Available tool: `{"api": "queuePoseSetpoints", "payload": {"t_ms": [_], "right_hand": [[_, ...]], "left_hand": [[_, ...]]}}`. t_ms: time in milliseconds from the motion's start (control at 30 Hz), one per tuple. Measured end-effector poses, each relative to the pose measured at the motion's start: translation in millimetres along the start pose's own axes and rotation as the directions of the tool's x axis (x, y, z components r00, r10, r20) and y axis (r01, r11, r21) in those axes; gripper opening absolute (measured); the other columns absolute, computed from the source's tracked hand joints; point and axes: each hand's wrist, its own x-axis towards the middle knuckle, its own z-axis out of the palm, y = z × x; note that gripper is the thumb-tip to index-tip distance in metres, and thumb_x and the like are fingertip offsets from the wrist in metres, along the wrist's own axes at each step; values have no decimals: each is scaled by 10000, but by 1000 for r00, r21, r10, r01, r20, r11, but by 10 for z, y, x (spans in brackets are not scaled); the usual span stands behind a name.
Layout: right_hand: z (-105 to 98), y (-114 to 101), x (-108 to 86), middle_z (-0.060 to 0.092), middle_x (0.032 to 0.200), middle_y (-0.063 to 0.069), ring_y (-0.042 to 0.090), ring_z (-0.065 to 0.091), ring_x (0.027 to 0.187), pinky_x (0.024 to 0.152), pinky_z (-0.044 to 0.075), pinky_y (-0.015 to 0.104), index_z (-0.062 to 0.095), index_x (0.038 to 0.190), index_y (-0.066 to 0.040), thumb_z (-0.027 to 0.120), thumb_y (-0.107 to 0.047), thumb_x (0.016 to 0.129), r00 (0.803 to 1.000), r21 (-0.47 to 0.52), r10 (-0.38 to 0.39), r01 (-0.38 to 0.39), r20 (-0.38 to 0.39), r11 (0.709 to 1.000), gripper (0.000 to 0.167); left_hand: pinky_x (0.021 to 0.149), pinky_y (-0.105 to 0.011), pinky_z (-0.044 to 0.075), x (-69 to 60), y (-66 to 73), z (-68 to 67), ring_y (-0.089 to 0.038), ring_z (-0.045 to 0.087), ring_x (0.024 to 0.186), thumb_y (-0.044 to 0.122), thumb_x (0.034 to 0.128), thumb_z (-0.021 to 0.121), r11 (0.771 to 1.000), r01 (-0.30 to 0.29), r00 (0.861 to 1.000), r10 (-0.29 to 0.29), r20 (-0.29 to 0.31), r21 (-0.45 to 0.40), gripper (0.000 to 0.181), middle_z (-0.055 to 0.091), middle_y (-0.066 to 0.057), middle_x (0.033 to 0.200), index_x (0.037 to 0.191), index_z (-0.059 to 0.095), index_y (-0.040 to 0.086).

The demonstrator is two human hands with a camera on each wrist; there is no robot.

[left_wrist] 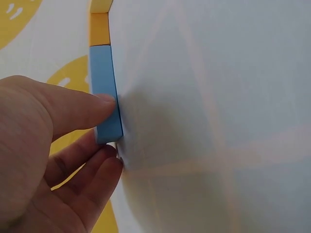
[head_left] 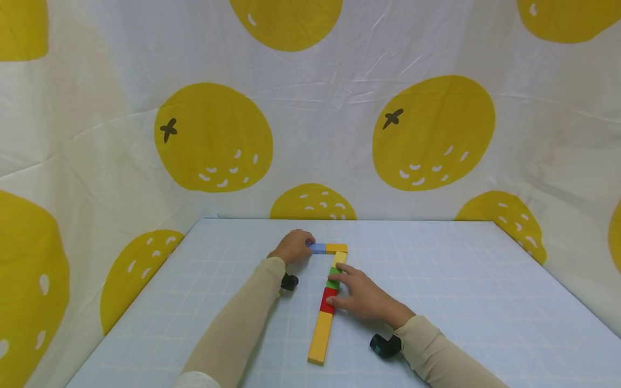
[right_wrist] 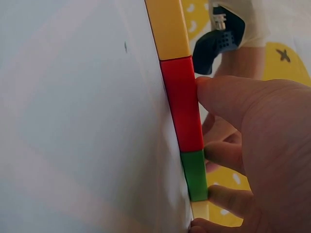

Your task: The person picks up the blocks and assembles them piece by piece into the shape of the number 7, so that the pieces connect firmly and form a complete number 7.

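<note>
At the far side of the table my left hand (head_left: 292, 246) holds the outer end of a blue block (head_left: 318, 248). In the left wrist view the thumb (left_wrist: 90, 109) lies on the block's side and the other fingers curl round its end. An orange block (head_left: 336, 248) adjoins it. A row runs from there towards me: a pale yellow block (head_left: 340, 258), a green block (head_left: 332, 284), a red block (head_left: 328, 293) and a longer orange block (head_left: 320, 337). My right hand (head_left: 365, 295) touches the row from the right with spread fingers, its thumb on the red block.
The table (head_left: 436, 280) has a pale blue cover with a light grid. Behind and beside it hangs a white curtain (head_left: 320, 134) with large yellow fruit prints. Dark wrist cameras (head_left: 385, 346) sit by both sleeves. A small yellow thing shows partly behind the left sleeve.
</note>
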Motion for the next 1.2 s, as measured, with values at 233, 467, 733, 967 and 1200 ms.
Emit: {"api": "queuePoseSetpoints", "payload": {"t_ms": [233,467,733,967,1200], "right_hand": [[4,-10,-6,358,1575,82,348,344,1412,1049,426,565,618,1375,-197,746,-466,879,1000,-8,12,-12,-6,1000,579],[8,-26,-14,359,1574,76,341,345,1412,1021,459,549,615,1376,-212,757,-472,867,1000,-8,21,-21,-4,1000,588],[-6,-15,-22,359,1575,60,335,338,1417,1013,465,553,616,1374,-226,759,-489,858,999,-6,36,-36,-9,999,597],[-11,-19,-25,358,1577,53,332,334,1420,1029,445,567,616,1375,-224,754,-491,862,1000,-3,29,-29,-10,1000,595],[-18,-18,-26,354,1577,55,331,331,1419,1032,440,571,614,1377,-218,754,-488,863,1000,8,28,-28,-12,1000,597]], "left_hand": [[1075,-439,427,-2,-14,8,-228,550,1108,152,931,713,1000,-12,1000,12,-10,-1,270,656,-40,1220,1199,725,122],[1037,-427,460,-25,-60,-53,-231,556,1091,161,931,708,999,-40,999,41,13,-34,343,637,-63,1224,1270,679,120],[986,-434,496,-179,-183,-230,-250,572,1121,273,949,699,992,-81,996,84,24,-102,399,634,-85,1256,1306,651,102],[922,-423,518,-468,-248,-378,-207,606,1029,337,956,683,991,-119,989,123,76,-62,370,683,-8,1154,1275,676,150],[933,-446,506,-789,-288,-458,-187,608,1019,380,950,685,994,-105,988,106,113,-18,383,684,29,1128,1276,682,178]]}}
